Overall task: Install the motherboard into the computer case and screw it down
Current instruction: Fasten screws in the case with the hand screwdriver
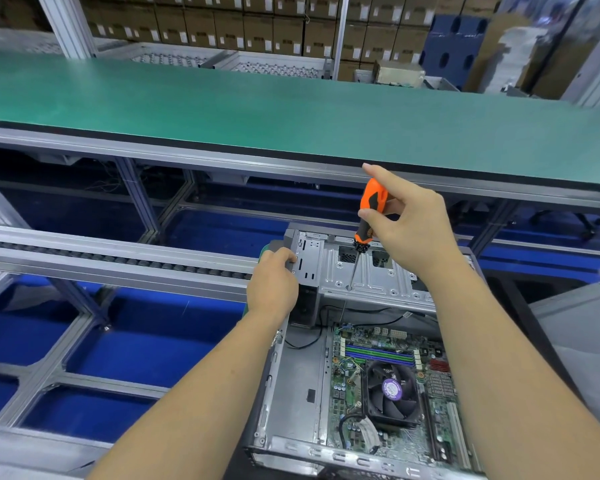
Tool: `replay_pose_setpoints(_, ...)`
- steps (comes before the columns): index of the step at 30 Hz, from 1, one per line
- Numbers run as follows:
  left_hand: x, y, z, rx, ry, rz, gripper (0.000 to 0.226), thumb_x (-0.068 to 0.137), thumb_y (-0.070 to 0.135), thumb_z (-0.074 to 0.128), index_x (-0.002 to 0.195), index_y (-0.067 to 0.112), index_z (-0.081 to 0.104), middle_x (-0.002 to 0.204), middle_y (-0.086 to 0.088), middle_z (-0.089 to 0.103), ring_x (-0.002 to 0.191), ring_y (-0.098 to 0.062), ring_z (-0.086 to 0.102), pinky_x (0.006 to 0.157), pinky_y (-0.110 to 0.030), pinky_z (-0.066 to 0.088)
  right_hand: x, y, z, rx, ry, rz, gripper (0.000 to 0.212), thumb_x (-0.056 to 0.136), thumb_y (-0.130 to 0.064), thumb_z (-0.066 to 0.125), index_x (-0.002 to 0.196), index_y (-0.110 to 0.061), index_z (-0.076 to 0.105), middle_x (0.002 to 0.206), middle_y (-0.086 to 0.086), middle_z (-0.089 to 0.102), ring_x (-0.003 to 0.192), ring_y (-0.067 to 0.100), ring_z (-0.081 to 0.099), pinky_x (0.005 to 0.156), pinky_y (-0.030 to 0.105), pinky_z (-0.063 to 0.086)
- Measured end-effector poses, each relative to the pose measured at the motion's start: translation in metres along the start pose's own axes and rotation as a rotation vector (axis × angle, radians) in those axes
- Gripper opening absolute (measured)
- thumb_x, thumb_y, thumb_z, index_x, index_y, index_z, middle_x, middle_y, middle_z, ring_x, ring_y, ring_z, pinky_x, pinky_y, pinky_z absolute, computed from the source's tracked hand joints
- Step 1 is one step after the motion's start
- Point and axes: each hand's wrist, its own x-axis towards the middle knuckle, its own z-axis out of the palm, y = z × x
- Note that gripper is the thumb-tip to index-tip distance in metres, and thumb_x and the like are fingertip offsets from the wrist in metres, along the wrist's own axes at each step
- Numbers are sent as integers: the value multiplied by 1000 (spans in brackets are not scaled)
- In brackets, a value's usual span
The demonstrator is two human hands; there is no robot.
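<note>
Spanning green bench top, stacked cartons, seemingly warehouse

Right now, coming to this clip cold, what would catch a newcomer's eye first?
Probably the orange-and-black screwdriver, pinched by the right hand and standing almost upright, its shaft reaching down toward the far edge of the green motherboard. That board, with its black cooling fan, lies inside the open grey metal computer case at lower centre. The left hand grips the case's far left corner.
</note>
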Motion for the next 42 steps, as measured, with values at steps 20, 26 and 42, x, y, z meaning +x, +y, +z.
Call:
replay_pose_setpoints(20,0,0,1,-17,7,-7,35,95,-1,50,115,25,60,113,2,54,84,-16,58,63,-22,46,-2,-4,-5,-4,18,-12,62,92,-14,74,147,-32,52,88,-28,53,89,13,67,98,37,56)
replay_pose_setpoints(26,0,0,1,-2,4,-5,35,95,0,47,116,25,60,114,1,54,85,-17,59,68,-29,53,-1,-8,-6,27,40,-22,61,91,-11,74,146,-30,54,91,-25,56,90,19,68,92,42,59)
replay_pose_setpoints(42,0,0,1,-7,7,0,35,95,0,49,116,26,60,112,2,53,84,-16,58,63,-22,45,-1,-5,-4,-9,31,0,61,92,-14,74,147,-31,52,82,-26,51,80,2,63,94,38,57)
